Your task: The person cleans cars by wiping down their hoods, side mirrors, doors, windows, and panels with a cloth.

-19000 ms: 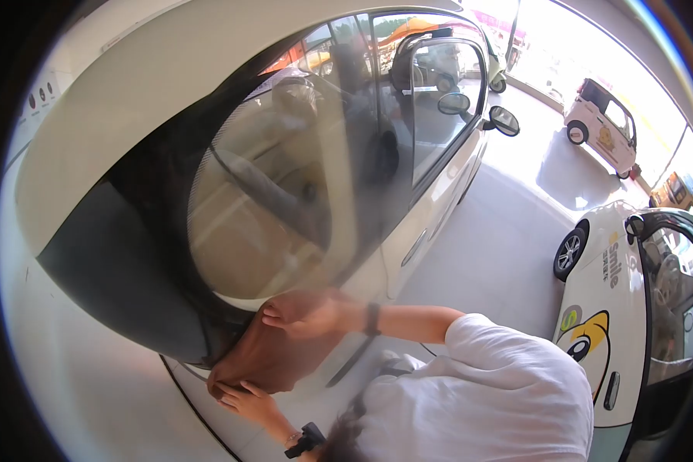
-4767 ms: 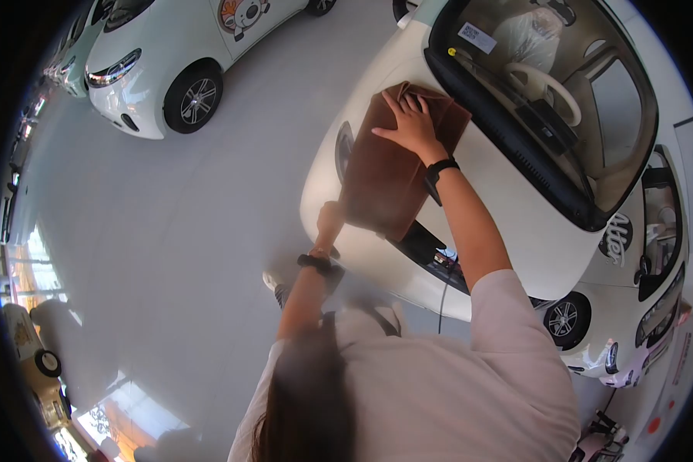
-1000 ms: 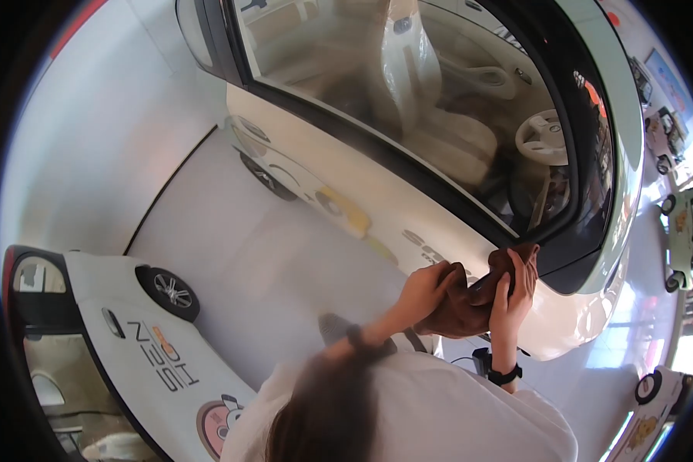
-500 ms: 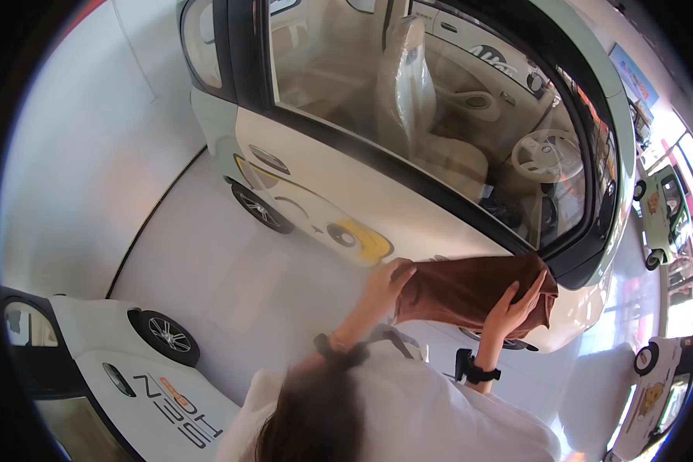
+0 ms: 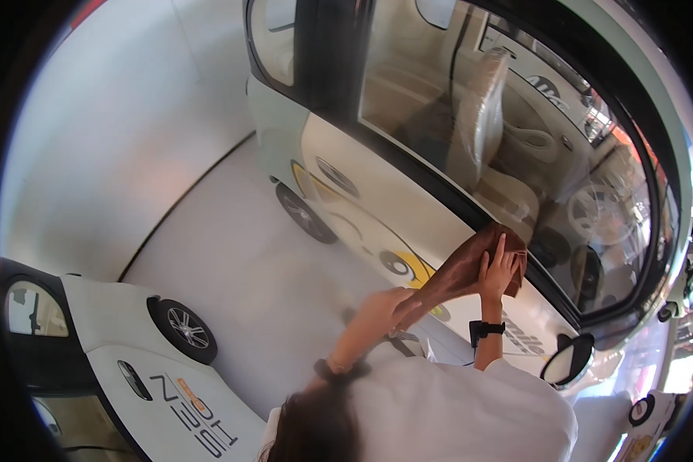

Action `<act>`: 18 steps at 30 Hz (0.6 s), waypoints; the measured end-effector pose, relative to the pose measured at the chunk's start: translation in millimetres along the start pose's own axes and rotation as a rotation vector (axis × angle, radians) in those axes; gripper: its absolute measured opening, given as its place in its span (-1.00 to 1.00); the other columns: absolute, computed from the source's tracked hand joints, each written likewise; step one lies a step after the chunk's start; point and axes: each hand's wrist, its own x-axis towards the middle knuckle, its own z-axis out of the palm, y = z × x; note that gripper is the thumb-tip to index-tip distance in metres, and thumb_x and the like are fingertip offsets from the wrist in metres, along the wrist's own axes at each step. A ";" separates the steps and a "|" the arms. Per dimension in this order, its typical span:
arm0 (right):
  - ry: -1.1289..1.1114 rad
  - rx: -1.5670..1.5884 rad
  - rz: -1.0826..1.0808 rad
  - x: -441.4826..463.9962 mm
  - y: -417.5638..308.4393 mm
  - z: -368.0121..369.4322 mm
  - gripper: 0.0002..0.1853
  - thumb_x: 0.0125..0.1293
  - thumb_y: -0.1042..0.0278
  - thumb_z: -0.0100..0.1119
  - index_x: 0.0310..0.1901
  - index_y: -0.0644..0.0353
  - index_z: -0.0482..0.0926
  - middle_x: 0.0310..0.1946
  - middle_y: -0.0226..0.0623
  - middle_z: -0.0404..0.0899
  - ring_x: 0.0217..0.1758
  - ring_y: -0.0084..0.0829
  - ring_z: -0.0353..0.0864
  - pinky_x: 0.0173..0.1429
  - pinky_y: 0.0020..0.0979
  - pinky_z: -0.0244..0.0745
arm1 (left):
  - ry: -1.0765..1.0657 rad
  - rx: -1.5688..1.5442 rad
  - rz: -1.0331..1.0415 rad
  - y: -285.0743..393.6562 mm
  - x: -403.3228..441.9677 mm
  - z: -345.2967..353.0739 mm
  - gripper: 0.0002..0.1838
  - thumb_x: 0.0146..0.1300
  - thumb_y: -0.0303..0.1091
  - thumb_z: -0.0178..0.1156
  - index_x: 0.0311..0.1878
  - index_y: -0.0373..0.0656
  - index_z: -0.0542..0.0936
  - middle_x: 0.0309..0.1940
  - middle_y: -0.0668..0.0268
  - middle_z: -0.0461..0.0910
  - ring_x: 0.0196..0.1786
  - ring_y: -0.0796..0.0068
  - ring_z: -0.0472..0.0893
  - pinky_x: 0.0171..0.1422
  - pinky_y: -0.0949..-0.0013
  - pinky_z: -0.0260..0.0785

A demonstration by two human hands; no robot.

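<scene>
A brown cloth [image 5: 458, 266] stretches between my two hands, bunched toward the left and spread at its right end. My left hand [image 5: 381, 312] grips its lower left end, in front of the cream car door. My right hand [image 5: 501, 271] lies over the right end, fingers lengthened across the fabric and holding it at the lower edge of the car window [image 5: 470, 138]. Behind the cloth is the cream car door [image 5: 369, 204], with a yellow cartoon eye [image 5: 399, 266] on it. Whether the cloth touches the door is hard to tell.
A side mirror [image 5: 568, 360] sticks out to the right of my right hand. At lower left stands a white car [image 5: 123, 339] with a black wheel [image 5: 183, 329]. Grey floor [image 5: 231, 223] lies between the cars, and a pale wall [image 5: 115, 131] rises at left.
The view has shifted, so the car fills more of the right side. My right hand has moved up with the cloth to the window edge; the cloth now slants and is narrower toward my left hand.
</scene>
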 end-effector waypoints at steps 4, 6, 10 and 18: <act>0.280 -0.119 0.041 25.3 -39.1 54.8 -0.39 0.47 0.10 0.06 0.45 0.24 0.34 0.09 0.09 0.55 0.15 0.10 0.49 0.39 0.15 0.17 | 0.075 0.057 0.015 -32.2 53.4 -56.1 -0.74 0.36 -0.21 0.26 -0.10 -0.22 0.64 -0.29 0.03 0.63 -0.24 -0.13 0.58 -0.20 0.07 0.42; 0.341 -0.160 0.109 32.2 -52.6 69.9 -0.40 0.46 0.10 0.07 0.40 0.29 0.37 -0.02 0.09 0.57 -0.02 0.09 0.51 0.30 0.17 0.22 | 0.052 0.109 0.042 -40.2 82.2 -84.4 -0.74 0.39 -0.18 0.23 -0.11 -0.22 0.63 -0.30 0.05 0.61 -0.25 -0.11 0.58 -0.21 0.05 0.40; 0.299 -0.236 0.185 22.1 -48.0 94.7 -0.33 0.47 0.09 0.03 0.48 0.31 0.25 0.04 0.09 0.59 0.00 0.09 0.52 0.39 0.19 0.13 | -0.035 0.173 0.097 -59.9 146.0 -123.1 -0.76 0.34 -0.24 0.29 -0.02 -0.14 0.68 -0.29 0.14 0.65 -0.25 0.00 0.60 -0.16 0.20 0.45; 0.355 -0.234 0.221 19.9 -46.0 107.7 -0.30 0.52 -0.03 -0.17 0.47 0.40 0.21 0.34 0.33 0.34 0.40 0.45 0.25 0.51 0.30 -0.06 | -0.282 0.121 0.186 -109.0 254.1 -128.8 -0.74 0.38 -0.19 0.23 0.02 -0.07 0.68 -0.21 0.16 0.67 -0.18 0.02 0.63 -0.11 0.14 0.45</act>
